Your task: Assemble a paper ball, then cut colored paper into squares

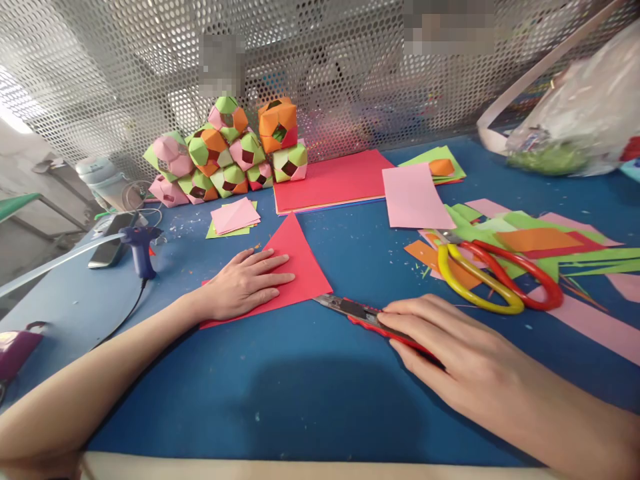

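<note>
A red sheet of paper, folded to a triangular shape, lies on the blue tabletop. My left hand rests flat on it with the fingers stretched out, covering its left part. In my right hand is a utility knife with a red and black handle, gripped between thumb and fingers. Its blade points left and its tip is at the paper's right corner, by the lower edge. Whether the blade is inside the fold I cannot tell.
Folded paper balls are stacked by the perforated metal screen. Scissors lie on paper scraps at right. Red sheets, pink squares and a pink sheet lie behind. A glue gun stands left.
</note>
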`<state>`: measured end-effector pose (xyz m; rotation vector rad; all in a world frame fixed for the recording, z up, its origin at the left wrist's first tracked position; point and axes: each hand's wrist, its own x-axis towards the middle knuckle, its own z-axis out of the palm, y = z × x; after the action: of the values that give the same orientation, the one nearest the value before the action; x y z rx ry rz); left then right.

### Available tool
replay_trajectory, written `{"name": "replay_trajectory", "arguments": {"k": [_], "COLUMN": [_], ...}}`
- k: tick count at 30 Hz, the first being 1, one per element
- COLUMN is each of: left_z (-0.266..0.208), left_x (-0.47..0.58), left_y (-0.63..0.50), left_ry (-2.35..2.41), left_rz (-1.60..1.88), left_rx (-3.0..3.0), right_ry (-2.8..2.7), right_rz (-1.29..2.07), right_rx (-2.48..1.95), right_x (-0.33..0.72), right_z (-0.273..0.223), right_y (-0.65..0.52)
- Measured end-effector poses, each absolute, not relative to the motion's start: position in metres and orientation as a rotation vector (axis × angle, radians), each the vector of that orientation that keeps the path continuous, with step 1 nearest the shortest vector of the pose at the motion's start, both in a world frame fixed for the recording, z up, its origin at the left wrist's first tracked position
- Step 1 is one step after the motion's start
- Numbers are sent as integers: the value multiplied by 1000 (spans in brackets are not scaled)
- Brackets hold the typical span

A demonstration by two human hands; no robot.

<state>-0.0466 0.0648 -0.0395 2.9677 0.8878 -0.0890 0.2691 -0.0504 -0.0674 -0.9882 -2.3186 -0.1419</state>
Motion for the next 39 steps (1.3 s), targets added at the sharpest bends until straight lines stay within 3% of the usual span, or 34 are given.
{"name": "replay_trajectory", "arguments": {"k": [39], "left_z": [-51], "left_x": [-44], "left_y": [62], "left_ry": [870], "left_rz": [-2], "left_rx": [2902], "right_ry": [-2433], "right_rz": [-86], "right_rx": [-921], "right_x": [249], "right_z": [-62], "right_y": [-56]}}
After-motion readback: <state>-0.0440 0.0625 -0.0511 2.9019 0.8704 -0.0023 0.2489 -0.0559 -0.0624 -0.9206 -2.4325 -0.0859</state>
